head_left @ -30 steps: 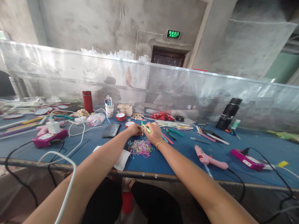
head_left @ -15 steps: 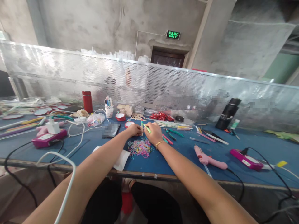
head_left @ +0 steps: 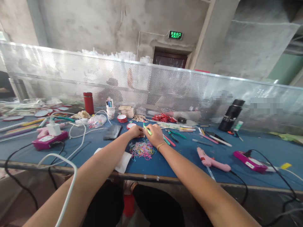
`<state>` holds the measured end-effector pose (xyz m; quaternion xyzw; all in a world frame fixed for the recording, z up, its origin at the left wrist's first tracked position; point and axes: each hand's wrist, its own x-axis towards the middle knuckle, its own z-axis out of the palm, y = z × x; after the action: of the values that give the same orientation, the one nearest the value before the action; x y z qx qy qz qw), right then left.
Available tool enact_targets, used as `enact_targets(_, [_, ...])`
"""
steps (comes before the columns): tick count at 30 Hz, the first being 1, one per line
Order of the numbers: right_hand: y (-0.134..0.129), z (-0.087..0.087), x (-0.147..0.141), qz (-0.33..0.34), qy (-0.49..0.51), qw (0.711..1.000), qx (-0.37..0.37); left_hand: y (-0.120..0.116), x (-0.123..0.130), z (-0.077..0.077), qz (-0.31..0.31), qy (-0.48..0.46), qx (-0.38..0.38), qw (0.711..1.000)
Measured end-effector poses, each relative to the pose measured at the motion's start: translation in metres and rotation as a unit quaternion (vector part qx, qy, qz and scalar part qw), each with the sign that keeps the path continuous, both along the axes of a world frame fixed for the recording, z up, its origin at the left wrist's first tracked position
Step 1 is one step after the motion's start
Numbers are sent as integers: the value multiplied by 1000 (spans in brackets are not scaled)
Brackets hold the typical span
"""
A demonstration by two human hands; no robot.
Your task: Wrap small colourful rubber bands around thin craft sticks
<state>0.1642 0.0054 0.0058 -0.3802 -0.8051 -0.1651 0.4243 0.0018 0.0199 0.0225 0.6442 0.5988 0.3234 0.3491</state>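
Your left hand (head_left: 137, 131) was closed with its fingertips pinched on a small stick (head_left: 144, 124), which stood roughly upright between your two hands, its upper end red and green. Your right hand (head_left: 155, 135) was curled around a green pen (head_left: 148, 131), whose tip lay at the stick, though whether it touched was too small to tell. The hands were close to each other, just beyond a loose pile of thin colorful bands (head_left: 142, 149) on the blue table (head_left: 158, 167). A bracelet (head_left: 162, 146) circled your right wrist, and a pink pen (head_left: 170, 142) lay just beside that hand, with pliers (head_left: 174, 136) a little farther to the right. Below your left forearm, and partly covered by it, lay a sheet of white paper (head_left: 124, 164); a phone (head_left: 113, 132) lay to the left of that hand. Behind your hands stood a patterned cup (head_left: 110, 111) filled with pens, near a stack of wooden pieces (head_left: 127, 111), while a heap of shiny red pieces (head_left: 164, 118) lay farther right. A red bottle (head_left: 88, 103) stood upright at the back left, and a black bottle (head_left: 231, 115) leaned in your view at the back right. Nearer you on the right, well apart from your hands, lay a pink glue gun (head_left: 214, 163).
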Motion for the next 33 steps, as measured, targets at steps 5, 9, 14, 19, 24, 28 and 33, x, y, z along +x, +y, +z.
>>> enact_targets(5, [1,0,1,-13,18,1000,1,1,0,-1,-6,-11,7,1000])
enact_targets(9, [1,-1,0,1,8,1000,-2,3,0,-3,-4,-17,3,1000])
enact_targets(14, [1,-1,-1,-14,6,1000,-5,3,-1,-2,-4,-5,7,1000])
enact_targets(19, [0,0,1,-16,16,1000,1,1,-1,-1,-6,9,12,1000])
enact_targets(24, [0,0,0,-11,4,1000,-6,0,-1,1,-6,8,3,1000])
enact_targets(28, [-1,0,1,-34,16,999,-6,-2,0,2,-7,-4,5,1000])
enact_targets(33, [-2,2,0,-3,-1,1000,-10,-2,1,1,-3,-16,5,1000])
